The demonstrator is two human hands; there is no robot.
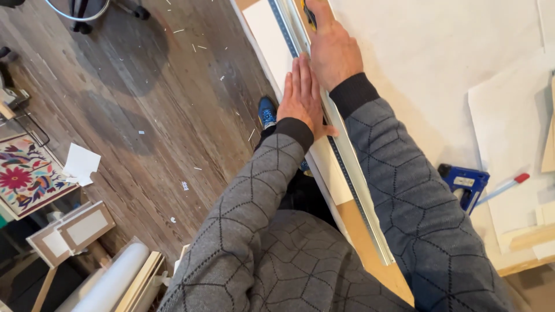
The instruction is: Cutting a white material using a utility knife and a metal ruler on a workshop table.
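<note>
Head view, looking down along both grey-sleeved arms. At the left of the frame lies the wooden floor [144, 104], scattered with small white scraps, with a floral patterned picture [26, 173] at the far left edge. Toward the centre, a white board [272, 40] lies on the counter [370, 242] along its near edge. The left hand [300, 98] rests flat on this board, fingers together and extended toward the top of the frame, thumb touching the long metal straightedge [358, 196]. The straightedge runs diagonally from the upper centre of the frame down to the lower right of centre, passing between the two hands. The right hand [332, 49] sits just beyond the left, higher in the frame, closed around a dark and yellow tool [309, 14] pressed against the straightedge; the tool's kind cannot be told. To the right, well apart from both hands, a blue stapler [465, 184] and a red-capped pen [503, 186] lie on white sheets.
</note>
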